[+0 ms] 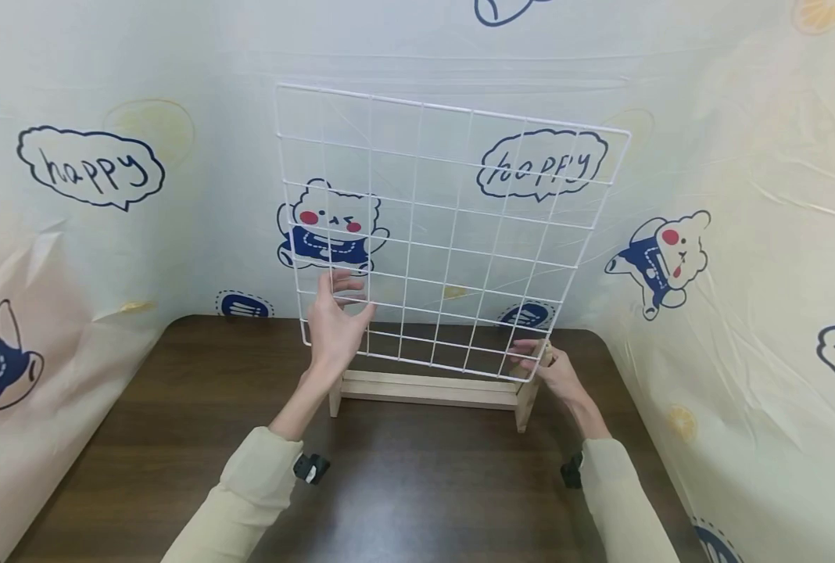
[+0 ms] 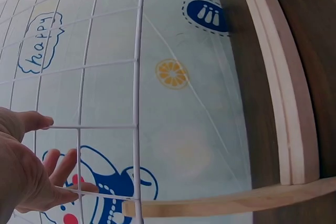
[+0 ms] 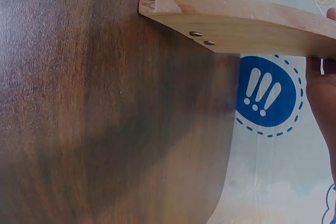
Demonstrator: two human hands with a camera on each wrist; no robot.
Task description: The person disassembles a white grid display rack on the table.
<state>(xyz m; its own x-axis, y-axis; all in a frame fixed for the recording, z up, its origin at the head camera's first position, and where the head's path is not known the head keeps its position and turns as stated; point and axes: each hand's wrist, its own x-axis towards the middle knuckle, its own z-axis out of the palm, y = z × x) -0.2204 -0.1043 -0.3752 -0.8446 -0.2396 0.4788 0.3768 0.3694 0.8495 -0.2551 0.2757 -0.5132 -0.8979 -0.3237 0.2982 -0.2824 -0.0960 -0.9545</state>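
Observation:
My left hand [image 1: 338, 324] holds a white wire grid panel [image 1: 449, 249] near its lower left, with the thumb in front and fingers reaching behind the wires. The panel stands tilted, its right side lower, above a pale wooden stand [image 1: 428, 389]. In the left wrist view, a gap separates the panel's bottom edge from the stand's long crossbar [image 2: 294, 103]. My right hand [image 1: 561, 375] grips the stand's right side piece near the panel's lower right corner. Only part of that hand shows in the right wrist view, at the curved side piece [image 3: 262, 22], whose underside bears two screws.
The stand rests on a dark brown wooden table [image 1: 417, 477]. A pale cloth [image 1: 199, 250] printed with bears and speech bubbles hangs behind the table and along both sides.

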